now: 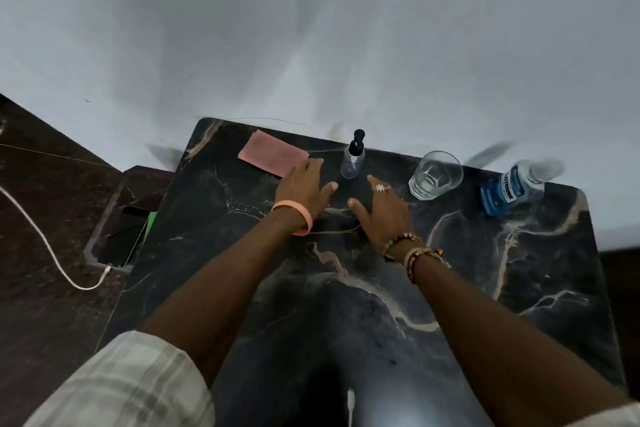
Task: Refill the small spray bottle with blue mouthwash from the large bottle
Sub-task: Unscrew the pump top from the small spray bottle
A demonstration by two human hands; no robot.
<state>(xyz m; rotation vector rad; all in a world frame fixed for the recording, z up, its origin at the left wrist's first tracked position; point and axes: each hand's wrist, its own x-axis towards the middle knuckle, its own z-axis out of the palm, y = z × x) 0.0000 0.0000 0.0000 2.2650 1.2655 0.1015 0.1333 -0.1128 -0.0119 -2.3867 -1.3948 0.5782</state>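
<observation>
Hands lie spread on a dark veined marble table (519, 288), both released and grasping nothing. The left hand (304, 184) rests palm down with straight fingers, its fingertips at the near edge of a pink cloth (272, 156); whether they touch it cannot be told. The right hand (382, 208) is also flat and relaxed, fingers fanned. Between and just beyond the 2 hands stands the small spray bottle (353, 161), upright, with a clear body and black pump head, close to the table's far edge and touched by neither hand.

To its right sits a clear glass (434, 177), apart from the bottle. Further right, near the far right corner, stands the large bottle (512, 191), blue liquid in its lower part, its cap blurred. The near half of the tabletop is bare stone under the forearms.

The far edge meets a pale wall (311, 28). Off the left edge, on a lower surface, a phone (123, 241) lies plugged into a white cable (45, 243).
</observation>
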